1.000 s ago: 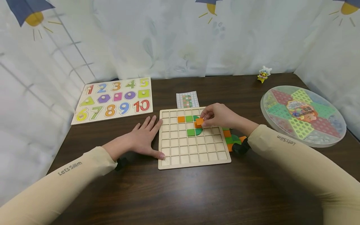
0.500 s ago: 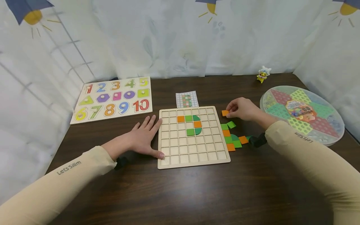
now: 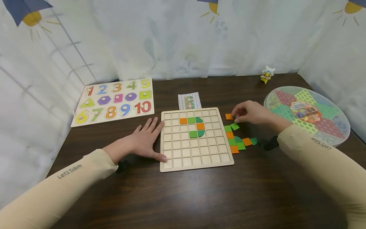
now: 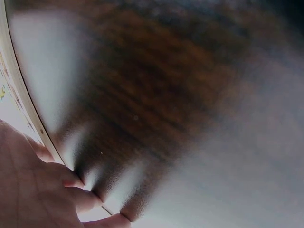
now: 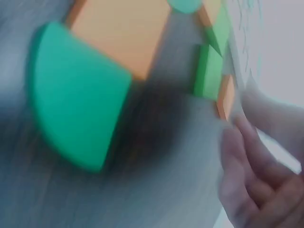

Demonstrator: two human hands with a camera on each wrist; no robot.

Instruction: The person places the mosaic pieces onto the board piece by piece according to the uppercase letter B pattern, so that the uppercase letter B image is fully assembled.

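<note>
Two cream sleeves [image 3: 71, 171] enter at the lower left and lower right of the head view, over a dark wooden table [image 3: 183, 197]. The left hand [image 3: 145, 140], left of centre, lies with its fingers spread apart, thumb near the lower left corner of a wooden grid board [image 3: 186, 152] and fingertips at its left edge. In the board's upper middle sit two orange squares [image 3: 200, 126], two light green squares [image 3: 193, 134] and two dark green quarter-rounds [image 3: 201, 133]. Just beside its right edge, right of centre, loose tiles [image 3: 232, 142] lie in orange and green, several touching. Above them in the frame, the right hand [image 3: 253, 113] has its fingers bent, the tips close against a loose orange tile [image 3: 228, 116]; whether they pinch it I cannot tell. Beyond the board, at upper centre, lies a small printed card [image 3: 190, 100]. A number puzzle [image 3: 118, 115] is at the upper left, a round game board [image 3: 306, 109] at the right, and a small yellow-and-white figure [image 3: 266, 75] at the upper right, before a pale curtain [image 3: 177, 38]
</note>
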